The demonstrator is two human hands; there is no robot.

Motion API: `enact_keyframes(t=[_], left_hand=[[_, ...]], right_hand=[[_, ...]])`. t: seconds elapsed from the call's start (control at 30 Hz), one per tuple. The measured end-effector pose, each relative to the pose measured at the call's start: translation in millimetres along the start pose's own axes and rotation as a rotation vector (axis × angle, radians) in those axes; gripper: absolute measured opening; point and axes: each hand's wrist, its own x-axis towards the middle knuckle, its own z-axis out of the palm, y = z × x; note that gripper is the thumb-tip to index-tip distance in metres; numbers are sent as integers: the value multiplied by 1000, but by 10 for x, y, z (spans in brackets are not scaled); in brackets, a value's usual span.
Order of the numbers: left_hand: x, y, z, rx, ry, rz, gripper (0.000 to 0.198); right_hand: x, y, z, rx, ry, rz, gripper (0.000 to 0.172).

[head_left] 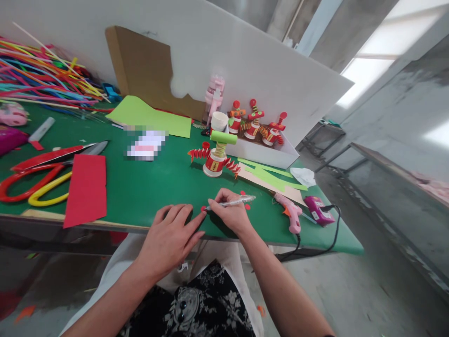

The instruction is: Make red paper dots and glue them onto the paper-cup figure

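Red dot [203, 208] is on the green surface [140, 187] between your hands, probably just paper, so it should be super light, bendy and easy to skid; I'd pin it by the edge. Your left hand [171, 231] lies palm-down, fingers loosely spread, gripping nothing, index tip at the dot. Your right hand [231, 214] leans in, fingers pinched round a pen [242, 200].

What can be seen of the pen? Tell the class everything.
The pen is slim and whitish or silvery, with small markings on its plastic-looking barrel. It slants in the right hand, back end toward the right, tip at a small red disc; whether they touch is unclear. The left hand's index finger is beside the tip.
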Motion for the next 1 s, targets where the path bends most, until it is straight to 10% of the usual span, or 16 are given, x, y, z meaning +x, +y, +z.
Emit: enact_keyframes(t=[1.0], left_hand=[[-4,4,6,-12,15,-2,38]], right_hand=[[-15,2,-3,-33,-9,-2,26]])
